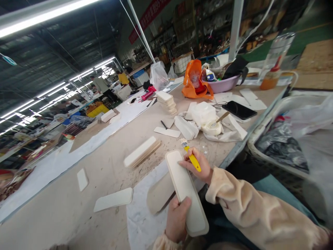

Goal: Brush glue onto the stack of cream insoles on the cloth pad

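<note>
The panel (pixel 186 192) is held up in front of the person, over the near edge of the tabletop (pixel 109 156), and lies between the two hands. Its long axis runs aslant, from a far end at upper left to a near end at lower right, close to the person's lap. The left hand (pixel 179 217) grips it by the left edge, toward the near end, with the thumb flat on the pale face and the fingers mostly hidden beneath. The right hand (pixel 197 165) is nearer the far end: it is closed around the handle of a yellow brush (pixel 193 158), and a fingertip reaches onto the panel's face near the right edge. The brush stands across the line of the panel's right edge, its bristles pointing away from the person and just beside the far end, apart from the face as far as can be seen. Beyond the bristles, slightly to the right, sits a tub (pixel 212 128) with a stick in it. To the left of the panel, a grey piece (pixel 159 194) lies on a white sheet (pixel 139 222), and a stack (pixel 142 152) of strips rests farther off.
</note>
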Demonstrator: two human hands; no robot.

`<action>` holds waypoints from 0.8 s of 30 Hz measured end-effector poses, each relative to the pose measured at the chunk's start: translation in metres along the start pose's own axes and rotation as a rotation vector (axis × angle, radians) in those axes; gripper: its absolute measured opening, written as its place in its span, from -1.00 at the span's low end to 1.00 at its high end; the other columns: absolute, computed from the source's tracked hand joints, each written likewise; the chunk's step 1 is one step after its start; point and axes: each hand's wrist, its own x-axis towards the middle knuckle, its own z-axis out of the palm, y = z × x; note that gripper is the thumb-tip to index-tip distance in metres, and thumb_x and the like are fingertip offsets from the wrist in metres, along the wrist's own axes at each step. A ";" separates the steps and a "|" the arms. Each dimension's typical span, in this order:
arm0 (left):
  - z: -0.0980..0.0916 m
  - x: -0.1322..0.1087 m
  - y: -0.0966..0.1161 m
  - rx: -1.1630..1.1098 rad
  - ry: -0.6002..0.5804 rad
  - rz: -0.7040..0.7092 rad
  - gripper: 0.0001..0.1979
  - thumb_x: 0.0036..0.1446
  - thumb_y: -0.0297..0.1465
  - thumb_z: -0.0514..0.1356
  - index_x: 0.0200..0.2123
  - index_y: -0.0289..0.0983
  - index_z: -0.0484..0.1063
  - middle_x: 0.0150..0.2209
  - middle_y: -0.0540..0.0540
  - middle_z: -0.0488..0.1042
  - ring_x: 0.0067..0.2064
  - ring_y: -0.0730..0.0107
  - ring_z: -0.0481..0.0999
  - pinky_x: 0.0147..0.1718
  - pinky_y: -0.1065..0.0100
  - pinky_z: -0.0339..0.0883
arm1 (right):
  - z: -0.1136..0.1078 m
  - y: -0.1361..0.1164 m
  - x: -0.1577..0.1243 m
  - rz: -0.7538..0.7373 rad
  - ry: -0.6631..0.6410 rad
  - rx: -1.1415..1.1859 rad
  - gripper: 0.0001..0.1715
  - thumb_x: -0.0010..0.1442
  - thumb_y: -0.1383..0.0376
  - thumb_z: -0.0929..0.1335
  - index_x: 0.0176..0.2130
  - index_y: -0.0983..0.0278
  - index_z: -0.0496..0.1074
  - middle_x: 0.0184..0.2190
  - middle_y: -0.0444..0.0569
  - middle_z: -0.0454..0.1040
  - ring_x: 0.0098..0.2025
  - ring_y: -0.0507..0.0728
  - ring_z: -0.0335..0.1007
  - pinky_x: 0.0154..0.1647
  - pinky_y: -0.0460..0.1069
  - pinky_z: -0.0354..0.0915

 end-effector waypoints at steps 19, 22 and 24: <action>-0.014 -0.019 -0.003 -0.046 -0.224 -0.166 -0.54 -0.07 -0.17 0.37 -0.20 -0.42 0.53 -0.39 -0.20 0.58 -0.39 0.25 0.57 -0.48 0.37 0.42 | -0.021 -0.003 0.014 -0.098 0.244 -0.375 -0.59 0.13 0.06 0.38 -0.32 0.19 0.10 -0.56 -0.24 0.10 -0.55 -0.02 0.02 -0.49 -0.05 0.05; -0.022 -0.023 -0.008 0.001 -0.250 -0.167 -0.52 -0.04 -0.18 0.35 -0.13 -0.42 0.52 -0.33 -0.20 0.59 -0.34 0.26 0.58 -0.47 0.43 0.44 | -0.023 0.000 0.015 -0.101 0.253 -0.388 -0.60 0.12 0.07 0.38 -0.32 0.20 0.11 -0.57 -0.25 0.09 -0.56 -0.02 0.01 -0.50 -0.05 0.04; -0.027 -0.024 -0.012 0.026 -0.235 -0.126 -0.53 0.00 -0.19 0.33 -0.11 -0.42 0.51 -0.31 -0.21 0.59 -0.33 0.27 0.58 -0.47 0.45 0.44 | -0.023 0.003 0.016 -0.060 0.229 -0.350 -0.59 0.10 0.06 0.40 -0.31 0.19 0.11 -0.58 -0.25 0.10 -0.57 -0.02 0.01 -0.52 -0.05 0.05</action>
